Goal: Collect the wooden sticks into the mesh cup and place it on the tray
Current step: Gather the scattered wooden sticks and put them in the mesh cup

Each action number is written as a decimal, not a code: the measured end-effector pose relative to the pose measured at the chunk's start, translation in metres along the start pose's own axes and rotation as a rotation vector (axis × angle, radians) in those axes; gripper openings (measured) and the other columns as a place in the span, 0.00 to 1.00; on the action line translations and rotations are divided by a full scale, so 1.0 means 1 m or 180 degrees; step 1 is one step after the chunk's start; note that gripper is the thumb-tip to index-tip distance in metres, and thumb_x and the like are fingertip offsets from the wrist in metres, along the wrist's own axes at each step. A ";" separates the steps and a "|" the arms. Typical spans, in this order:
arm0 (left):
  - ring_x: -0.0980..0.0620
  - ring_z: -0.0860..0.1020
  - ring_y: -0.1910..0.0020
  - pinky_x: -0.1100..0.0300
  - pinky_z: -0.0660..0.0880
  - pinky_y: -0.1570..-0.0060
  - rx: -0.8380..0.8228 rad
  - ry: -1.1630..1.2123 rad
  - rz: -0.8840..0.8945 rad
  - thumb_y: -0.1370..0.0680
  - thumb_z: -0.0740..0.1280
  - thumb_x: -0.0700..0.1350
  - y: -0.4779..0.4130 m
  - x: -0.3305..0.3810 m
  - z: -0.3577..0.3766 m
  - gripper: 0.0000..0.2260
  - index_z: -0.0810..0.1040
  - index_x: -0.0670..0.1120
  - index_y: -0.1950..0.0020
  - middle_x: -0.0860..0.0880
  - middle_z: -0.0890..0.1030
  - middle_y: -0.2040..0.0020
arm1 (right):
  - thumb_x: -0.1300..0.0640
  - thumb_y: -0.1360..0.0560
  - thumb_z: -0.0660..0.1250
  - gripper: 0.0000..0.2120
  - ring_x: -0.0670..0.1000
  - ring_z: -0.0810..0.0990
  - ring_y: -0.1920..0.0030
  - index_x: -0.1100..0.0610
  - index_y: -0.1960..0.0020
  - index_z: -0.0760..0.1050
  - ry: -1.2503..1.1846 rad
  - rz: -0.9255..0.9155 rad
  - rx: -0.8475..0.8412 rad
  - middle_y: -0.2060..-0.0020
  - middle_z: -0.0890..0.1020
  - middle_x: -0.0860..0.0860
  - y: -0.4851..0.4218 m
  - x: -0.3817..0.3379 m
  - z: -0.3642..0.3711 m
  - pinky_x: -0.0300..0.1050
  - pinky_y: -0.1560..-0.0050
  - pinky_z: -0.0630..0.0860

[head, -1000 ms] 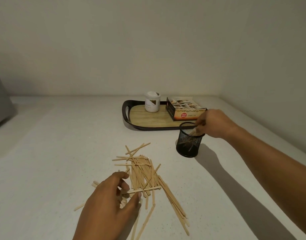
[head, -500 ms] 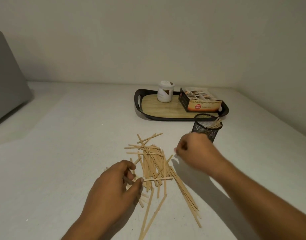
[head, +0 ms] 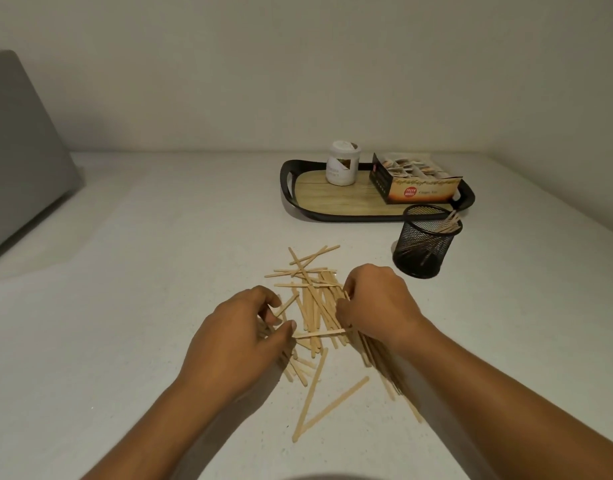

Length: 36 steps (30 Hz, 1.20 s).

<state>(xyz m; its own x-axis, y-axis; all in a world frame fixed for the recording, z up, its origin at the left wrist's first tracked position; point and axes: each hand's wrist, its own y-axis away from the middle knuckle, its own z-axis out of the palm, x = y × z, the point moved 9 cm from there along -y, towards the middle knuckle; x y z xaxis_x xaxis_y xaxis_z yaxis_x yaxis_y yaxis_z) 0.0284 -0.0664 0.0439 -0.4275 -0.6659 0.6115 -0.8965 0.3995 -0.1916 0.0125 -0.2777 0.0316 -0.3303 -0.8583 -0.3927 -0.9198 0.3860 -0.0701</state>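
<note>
A loose pile of thin wooden sticks (head: 312,299) lies on the white counter in front of me. My left hand (head: 242,334) rests on the pile's left side with fingers curled around several sticks. My right hand (head: 377,306) is on the pile's right side, fingers bent down onto the sticks. The black mesh cup (head: 424,247) stands upright on the counter to the right of the pile, with a few sticks leaning in it. Behind the cup sits the tray (head: 332,199), black-rimmed with a wooden base.
On the tray stand a white jar (head: 343,162) and an open box of sachets (head: 412,183). A grey slanted object (head: 17,150) fills the far left. Walls close off the back and right of the counter.
My right hand left the mesh cup, where it dropped sticks, and came back down onto the pile's right side. My left hand stayed on the pile's left side.
</note>
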 end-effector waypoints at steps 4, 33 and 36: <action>0.58 0.78 0.62 0.62 0.71 0.64 -0.0063 0.0022 -0.0020 0.23 0.68 0.55 -0.003 0.001 0.005 0.10 0.77 0.55 0.44 0.59 0.79 0.57 | 0.56 0.29 0.72 0.03 0.50 0.81 0.66 0.56 0.59 0.82 -0.0259 -0.0009 0.0185 0.66 0.82 0.50 0.000 0.005 -0.010 0.49 0.61 0.83; 0.53 0.73 0.68 0.60 0.67 0.72 -0.0853 -0.0844 -0.0573 0.22 0.66 0.41 -0.074 0.028 0.071 0.11 0.71 0.47 0.64 0.51 0.74 0.65 | 0.57 0.28 0.75 0.04 0.36 0.79 0.66 0.50 0.58 0.82 -0.1483 0.0108 0.0794 0.70 0.82 0.46 0.022 0.050 -0.045 0.26 0.75 0.70; 0.53 0.71 0.71 0.60 0.63 0.74 -0.0807 -0.0918 -0.0587 0.25 0.65 0.38 -0.076 0.024 0.069 0.14 0.67 0.48 0.68 0.50 0.72 0.68 | 0.57 0.28 0.76 0.03 0.41 0.81 0.68 0.50 0.58 0.83 -0.1541 0.0109 0.0771 0.69 0.82 0.46 0.022 0.049 -0.044 0.27 0.73 0.71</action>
<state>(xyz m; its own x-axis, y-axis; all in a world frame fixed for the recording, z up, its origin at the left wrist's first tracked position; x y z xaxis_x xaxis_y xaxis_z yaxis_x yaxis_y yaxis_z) 0.0786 -0.1557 0.0202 -0.3102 -0.8752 0.3712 -0.9193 0.3757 0.1176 -0.0337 -0.3260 0.0514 -0.1713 -0.6121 -0.7720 -0.8163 0.5270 -0.2367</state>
